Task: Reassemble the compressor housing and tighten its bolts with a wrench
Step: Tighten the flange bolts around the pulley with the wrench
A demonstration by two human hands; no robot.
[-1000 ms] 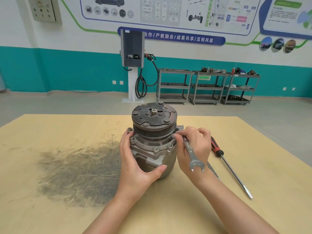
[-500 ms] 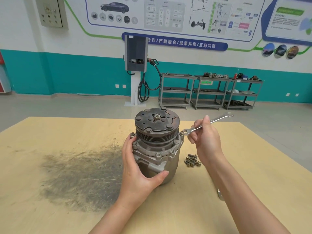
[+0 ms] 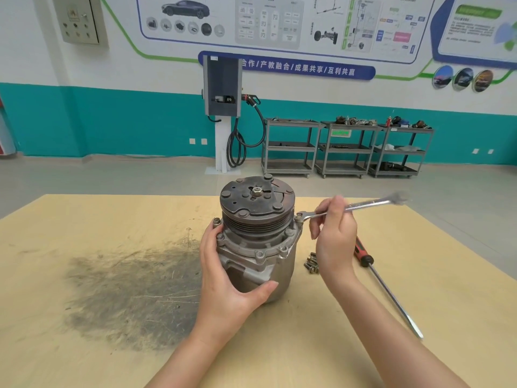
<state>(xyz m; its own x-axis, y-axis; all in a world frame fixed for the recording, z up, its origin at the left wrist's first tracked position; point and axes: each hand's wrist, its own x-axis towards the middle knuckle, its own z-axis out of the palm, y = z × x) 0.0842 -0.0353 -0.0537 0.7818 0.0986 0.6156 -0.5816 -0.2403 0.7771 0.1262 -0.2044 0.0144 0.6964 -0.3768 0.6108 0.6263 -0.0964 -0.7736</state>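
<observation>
A grey metal compressor (image 3: 258, 256) stands upright on the wooden table (image 3: 84, 219), its dark pulley disc on top and bolts around the housing flange. My left hand (image 3: 226, 278) grips the housing from the left, thumb across the front. My right hand (image 3: 334, 236) holds a silver wrench (image 3: 363, 205) by its shaft. The wrench's near end sits on a flange bolt (image 3: 298, 217) at the compressor's right side, and its far end points right and away.
Several loose bolts (image 3: 312, 263) lie on the table right of the compressor. A red-handled screwdriver (image 3: 383, 287) lies further right, partly behind my right wrist. A dark smudge (image 3: 134, 292) covers the table at left. Shelving carts (image 3: 347, 148) stand far behind.
The wrench swung from pointing down toward me to pointing out to the right, its end staying at the right flange bolt. My left hand kept its hold on the housing.
</observation>
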